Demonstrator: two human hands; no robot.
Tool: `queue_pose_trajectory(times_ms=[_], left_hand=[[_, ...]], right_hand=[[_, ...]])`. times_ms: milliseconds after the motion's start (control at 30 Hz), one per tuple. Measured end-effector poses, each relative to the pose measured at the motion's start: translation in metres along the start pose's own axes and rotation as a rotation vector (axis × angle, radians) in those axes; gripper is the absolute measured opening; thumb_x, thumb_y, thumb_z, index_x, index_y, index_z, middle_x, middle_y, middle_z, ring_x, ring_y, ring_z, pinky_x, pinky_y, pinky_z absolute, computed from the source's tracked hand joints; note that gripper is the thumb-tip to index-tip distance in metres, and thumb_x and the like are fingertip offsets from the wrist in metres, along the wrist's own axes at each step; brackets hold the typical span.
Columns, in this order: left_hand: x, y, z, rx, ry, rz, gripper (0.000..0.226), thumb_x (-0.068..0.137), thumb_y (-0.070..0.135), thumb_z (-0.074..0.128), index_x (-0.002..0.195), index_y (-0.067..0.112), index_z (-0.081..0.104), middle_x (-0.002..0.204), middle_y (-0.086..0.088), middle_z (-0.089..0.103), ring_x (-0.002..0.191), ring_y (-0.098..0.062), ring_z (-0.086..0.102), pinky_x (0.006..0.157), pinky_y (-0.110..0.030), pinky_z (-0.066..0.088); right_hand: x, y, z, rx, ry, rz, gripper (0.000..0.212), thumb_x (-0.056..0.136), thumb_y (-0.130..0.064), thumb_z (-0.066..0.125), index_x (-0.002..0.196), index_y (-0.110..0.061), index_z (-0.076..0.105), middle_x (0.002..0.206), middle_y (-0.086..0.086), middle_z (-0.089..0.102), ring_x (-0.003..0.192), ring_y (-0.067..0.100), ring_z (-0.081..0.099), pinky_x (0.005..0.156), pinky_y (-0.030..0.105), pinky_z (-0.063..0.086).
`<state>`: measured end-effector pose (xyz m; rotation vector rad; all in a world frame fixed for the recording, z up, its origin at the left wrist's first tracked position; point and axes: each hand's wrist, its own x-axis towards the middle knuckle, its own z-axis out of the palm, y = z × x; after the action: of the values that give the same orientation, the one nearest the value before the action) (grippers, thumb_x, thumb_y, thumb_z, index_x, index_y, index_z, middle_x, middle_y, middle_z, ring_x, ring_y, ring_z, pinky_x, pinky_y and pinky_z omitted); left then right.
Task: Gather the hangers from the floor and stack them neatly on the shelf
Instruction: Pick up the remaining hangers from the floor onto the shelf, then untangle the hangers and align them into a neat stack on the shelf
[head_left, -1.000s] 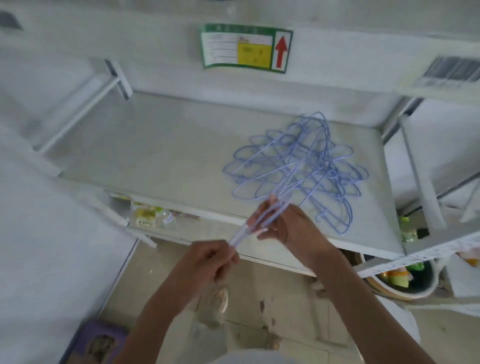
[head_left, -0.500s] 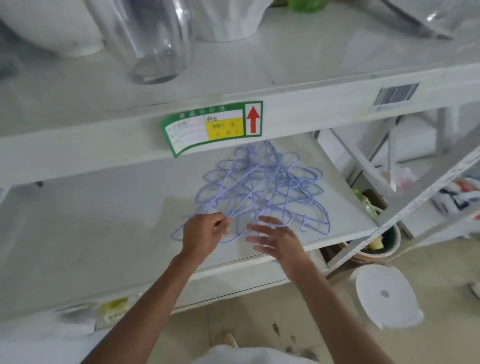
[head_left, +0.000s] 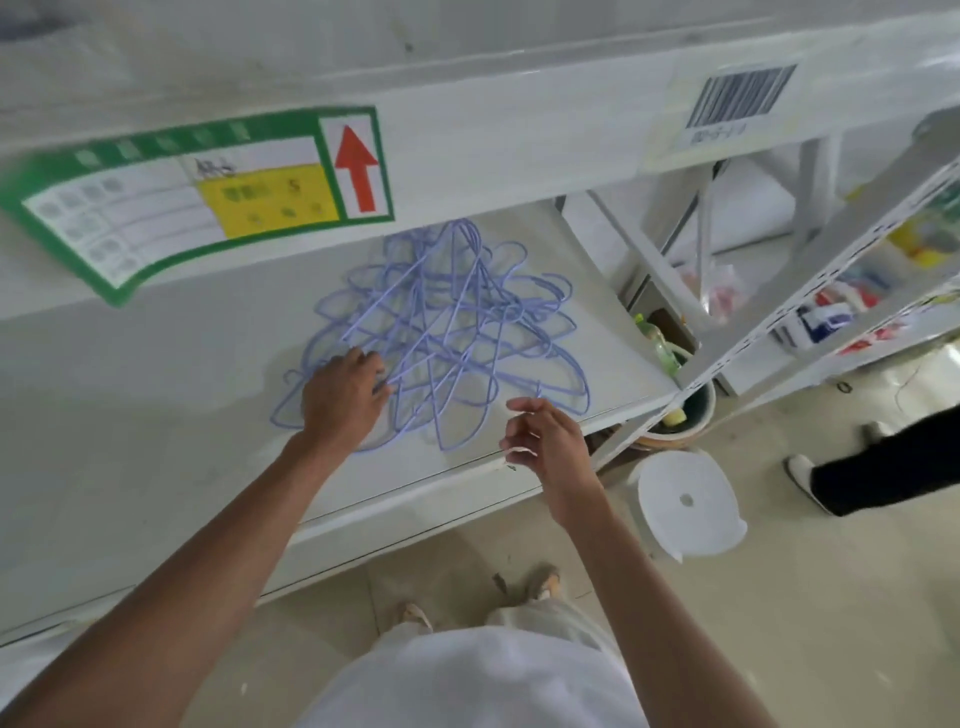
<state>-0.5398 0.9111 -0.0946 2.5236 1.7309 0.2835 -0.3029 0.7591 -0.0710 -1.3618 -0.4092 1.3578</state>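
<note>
Beside shelf (head_left: 156, 415): white stool (head_left: 685, 501), bystander's leg (head_left: 883, 473) (right); left hand (head_left: 340, 397) flat on hangers (head_left: 447, 332), right hand (head_left: 543, 436) loose, empty; tiled floor (head_left: 779, 623).

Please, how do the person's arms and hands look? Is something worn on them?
Both arms are bare from the hands up to the bottom edge of the picture: no sleeves show. The left hand and the right hand wear no gloves, and no watch, ring or bracelet is visible. Lower down, a white top and light trousers show.
</note>
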Motion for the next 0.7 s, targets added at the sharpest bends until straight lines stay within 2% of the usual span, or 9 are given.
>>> queue_pose_trajectory(times_ms=[133, 267, 400, 500, 633, 700], left_hand=[[0.006, 0.017, -0.001, 0.063, -0.047, 0.015, 0.021, 0.092, 0.028, 0.071, 0.107, 0.014, 0.068, 0.112, -0.012, 0.063, 0.094, -0.037, 0.067, 0.067, -0.046, 0.054], [0.003, 0.034, 0.004, 0.064, 0.04, 0.004, 0.007, 0.092, 0.017, 0.072, 0.093, 0.01, 0.072, 0.095, -0.012, 0.069, 0.09, -0.037, 0.067, 0.062, -0.047, 0.055], [0.002, 0.049, 0.009, -0.014, 0.088, -0.233, 0.018, 0.103, 0.022, 0.055, 0.097, 0.012, 0.069, 0.101, -0.009, 0.069, 0.094, -0.033, 0.067, 0.062, -0.042, 0.049], [-0.004, 0.059, 0.01, -0.122, 0.127, -0.367, 0.027, 0.106, 0.026, 0.046, 0.088, 0.014, 0.062, 0.09, -0.009, 0.07, 0.085, -0.034, 0.068, 0.061, -0.036, 0.04], [-0.021, 0.072, -0.003, -0.162, 0.277, -0.443, 0.029, 0.108, 0.03, 0.047, 0.097, 0.016, 0.069, 0.091, -0.008, 0.076, 0.085, -0.035, 0.071, 0.067, -0.042, 0.053], [-0.029, 0.078, -0.009, -0.211, 0.318, -0.474, 0.029, 0.106, 0.033, 0.048, 0.097, 0.017, 0.071, 0.083, -0.005, 0.076, 0.077, -0.032, 0.072, 0.066, -0.041, 0.056]], right_hand=[[0.017, -0.013, -0.001, 0.052, -0.058, 0.017, 0.026, 0.103, -0.01, 0.045, 0.105, -0.012, 0.07, 0.076, 0.006, 0.064, 0.065, 0.02, 0.064, 0.059, 0.027, 0.048], [0.026, -0.021, -0.01, 0.009, -0.086, 0.045, 0.028, 0.103, -0.009, 0.044, 0.107, -0.01, 0.071, 0.075, 0.005, 0.065, 0.064, 0.02, 0.063, 0.059, 0.026, 0.048], [0.043, -0.044, -0.018, -0.047, -0.155, 0.047, 0.03, 0.102, -0.006, 0.042, 0.104, -0.011, 0.072, 0.075, 0.005, 0.066, 0.062, 0.018, 0.063, 0.058, 0.026, 0.048], [0.056, -0.054, -0.023, -0.093, -0.203, 0.046, 0.03, 0.103, -0.006, 0.042, 0.104, -0.009, 0.072, 0.076, 0.007, 0.066, 0.06, 0.018, 0.064, 0.057, 0.026, 0.048], [0.071, -0.05, -0.029, -0.367, -0.208, 0.019, 0.03, 0.101, -0.006, 0.041, 0.102, -0.012, 0.07, 0.072, 0.009, 0.068, 0.057, 0.02, 0.062, 0.052, 0.028, 0.043], [0.077, -0.043, -0.03, -0.577, -0.185, 0.011, 0.022, 0.101, -0.014, 0.044, 0.109, -0.015, 0.065, 0.077, 0.011, 0.072, 0.056, 0.022, 0.064, 0.052, 0.031, 0.044]])
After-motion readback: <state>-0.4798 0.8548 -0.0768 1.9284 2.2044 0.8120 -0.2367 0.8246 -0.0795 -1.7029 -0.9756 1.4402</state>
